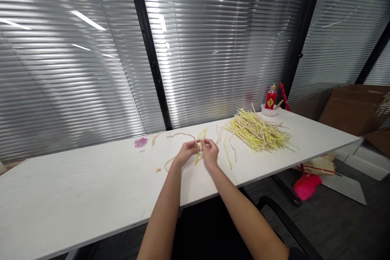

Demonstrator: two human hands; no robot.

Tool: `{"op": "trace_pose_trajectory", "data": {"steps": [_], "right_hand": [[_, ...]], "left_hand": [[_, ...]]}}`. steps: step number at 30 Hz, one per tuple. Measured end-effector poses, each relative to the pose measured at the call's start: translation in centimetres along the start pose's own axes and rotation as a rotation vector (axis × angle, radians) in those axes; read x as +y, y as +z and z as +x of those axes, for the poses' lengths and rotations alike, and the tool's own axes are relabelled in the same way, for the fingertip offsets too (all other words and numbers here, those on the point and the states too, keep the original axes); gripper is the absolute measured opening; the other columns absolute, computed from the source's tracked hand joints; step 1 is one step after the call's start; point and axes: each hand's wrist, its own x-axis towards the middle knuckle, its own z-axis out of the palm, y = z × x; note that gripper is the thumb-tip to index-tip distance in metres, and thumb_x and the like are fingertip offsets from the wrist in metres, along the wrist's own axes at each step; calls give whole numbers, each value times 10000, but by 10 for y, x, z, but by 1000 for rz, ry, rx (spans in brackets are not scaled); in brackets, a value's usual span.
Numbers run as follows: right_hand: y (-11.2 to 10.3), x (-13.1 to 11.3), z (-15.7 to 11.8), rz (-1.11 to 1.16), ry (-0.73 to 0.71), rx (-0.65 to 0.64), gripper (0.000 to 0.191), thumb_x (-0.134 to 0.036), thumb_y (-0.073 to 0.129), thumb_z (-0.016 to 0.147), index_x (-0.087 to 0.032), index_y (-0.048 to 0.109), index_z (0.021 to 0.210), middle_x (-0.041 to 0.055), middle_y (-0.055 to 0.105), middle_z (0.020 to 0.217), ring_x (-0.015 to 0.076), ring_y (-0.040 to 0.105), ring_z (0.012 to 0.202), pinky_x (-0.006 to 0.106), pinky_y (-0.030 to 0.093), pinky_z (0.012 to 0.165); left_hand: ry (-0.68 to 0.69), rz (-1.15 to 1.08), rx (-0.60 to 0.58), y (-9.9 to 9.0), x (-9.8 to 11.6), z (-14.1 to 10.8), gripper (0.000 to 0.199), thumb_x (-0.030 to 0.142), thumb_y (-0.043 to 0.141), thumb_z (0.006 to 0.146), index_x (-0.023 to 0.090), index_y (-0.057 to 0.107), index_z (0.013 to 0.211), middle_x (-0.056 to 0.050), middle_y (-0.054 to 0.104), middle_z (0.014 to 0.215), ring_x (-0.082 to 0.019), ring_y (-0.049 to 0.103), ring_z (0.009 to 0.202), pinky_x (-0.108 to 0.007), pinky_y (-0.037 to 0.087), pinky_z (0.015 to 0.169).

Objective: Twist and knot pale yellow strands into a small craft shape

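My left hand (186, 152) and my right hand (210, 152) meet over the white table (106, 183), fingertips pinched close together. Between them is a small bunch of thin yellow-green and beige strands (198, 158), whose ends stick out above and below the fingers. The exact grip point is partly hidden by the fingers. A beige strand (183, 133) lies just beyond my left hand. To the right of my right hand, a loose yellow-green strand (227, 152) and a few beige ones rest on the tabletop.
A large pile of similar strands (258, 132) lies on the right. Behind it, a red bottle (271, 98) stands in a white bowl (269, 111). Small pink-purple loops (141, 142) are heaped at the left. Window blinds (213, 48) back the table; cardboard boxes (356, 105) stand beyond its right end.
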Motion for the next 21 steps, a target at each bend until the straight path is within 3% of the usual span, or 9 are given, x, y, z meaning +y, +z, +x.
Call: {"op": "trace_pose_trajectory", "data": {"steps": [3, 6, 10, 16, 21], "right_hand": [[1, 0, 2, 34, 31, 19, 307, -440, 593, 734, -153, 592, 844, 41, 606, 774, 128, 544, 577, 248, 450, 562], [1, 2, 4, 94, 72, 58, 292, -422, 601, 716, -153, 573, 827, 26, 588, 739, 112, 522, 524, 249, 448, 537], [2, 4, 7, 236, 178, 113, 271, -377, 623, 681, -156, 537, 814, -6, 548, 659, 95, 489, 489, 251, 455, 523], [3, 5, 8, 461, 325, 111, 210, -274, 639, 622, -167, 492, 726, -56, 457, 514, 87, 458, 473, 243, 446, 515], [4, 3, 8, 551, 405, 131, 196, -219, 646, 592, -167, 468, 658, -70, 422, 496, 58, 413, 450, 206, 413, 485]], "left_hand": [[2, -9, -9, 1, 0, -1, 189, 247, 744, 607, 114, 637, 688, -141, 546, 1207, -217, 590, 896, -342, 458, 792], [10, -3, -11, 2, 1, -1, 204, 232, 741, 611, 118, 648, 754, -136, 614, 1048, -217, 591, 896, -340, 451, 792], [24, -29, -13, 4, 6, -3, 484, 229, 737, 636, 131, 604, 1091, -60, 615, 761, -173, 590, 759, -302, 436, 716], [30, -99, -36, 7, 10, -3, 596, 227, 738, 649, 148, 531, 1202, -40, 593, 768, -140, 567, 722, -265, 419, 684], [50, -207, 62, 7, 9, -2, 593, 205, 740, 653, 174, 515, 1201, -17, 574, 793, -113, 554, 738, -241, 423, 691]]}}
